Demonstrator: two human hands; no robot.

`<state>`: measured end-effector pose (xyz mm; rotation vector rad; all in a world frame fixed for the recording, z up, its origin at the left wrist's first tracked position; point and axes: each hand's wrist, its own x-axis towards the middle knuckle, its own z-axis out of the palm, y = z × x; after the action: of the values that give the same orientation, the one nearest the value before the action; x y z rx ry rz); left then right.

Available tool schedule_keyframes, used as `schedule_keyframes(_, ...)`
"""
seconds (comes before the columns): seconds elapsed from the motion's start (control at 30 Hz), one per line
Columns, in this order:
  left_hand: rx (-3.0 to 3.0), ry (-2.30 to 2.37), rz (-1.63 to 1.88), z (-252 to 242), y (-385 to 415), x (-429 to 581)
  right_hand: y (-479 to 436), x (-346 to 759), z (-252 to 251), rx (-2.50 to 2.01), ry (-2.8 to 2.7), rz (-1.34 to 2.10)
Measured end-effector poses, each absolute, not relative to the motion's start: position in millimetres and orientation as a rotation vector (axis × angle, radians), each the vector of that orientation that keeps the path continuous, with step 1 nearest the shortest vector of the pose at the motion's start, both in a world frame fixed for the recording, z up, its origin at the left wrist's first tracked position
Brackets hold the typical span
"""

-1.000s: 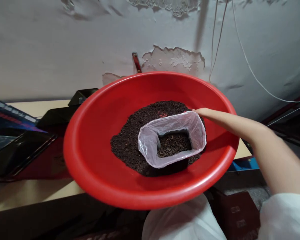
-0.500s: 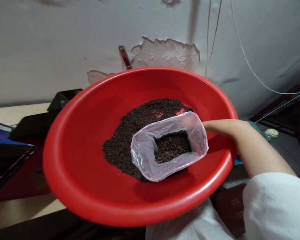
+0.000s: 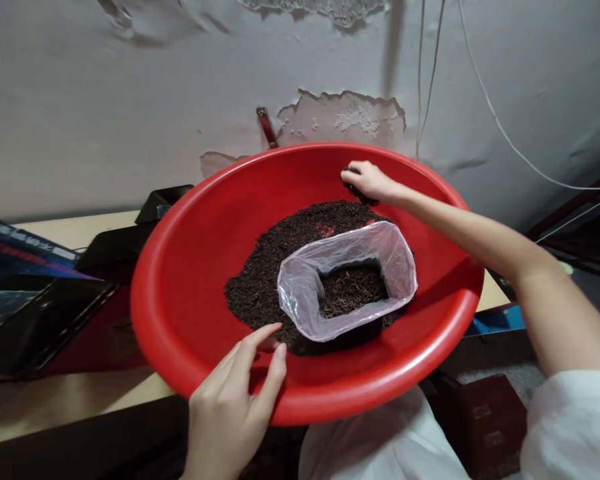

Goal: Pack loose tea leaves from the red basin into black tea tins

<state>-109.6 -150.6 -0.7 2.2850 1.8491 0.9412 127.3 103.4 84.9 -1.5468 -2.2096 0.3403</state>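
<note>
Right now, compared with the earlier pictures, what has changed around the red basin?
The right hand has left the right end of the plastic bag and moved toward the far wall of the red basin, dark flakes in its grip. The left hand has come into view, open, at the basin's near side. The bag stays amid the dark pile.

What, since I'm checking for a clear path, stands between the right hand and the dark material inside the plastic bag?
The raised far side of the plastic bag stands between the right hand and the dark material inside. The bag is open at the top, so passing over that edge looks clear.
</note>
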Motion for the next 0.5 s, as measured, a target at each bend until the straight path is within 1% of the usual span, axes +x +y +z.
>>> schedule_keyframes(0.1,2.223,1.863,0.916,-1,-153,-109,64,119,129,-1.307,-2.227,0.292)
schedule_keyframes(0.2,2.173,1.892,0.984,-1,-152,-106,12,110,152,-1.135,-2.354,0.298)
schedule_keyframes(0.33,2.176,1.898,0.986,-3,-151,-104,-22,105,148,-1.020,-2.580,0.410)
schedule_keyframes(0.5,2.172,1.917,0.973,-1,-153,-104,-21,112,137,-1.030,-2.662,0.463)
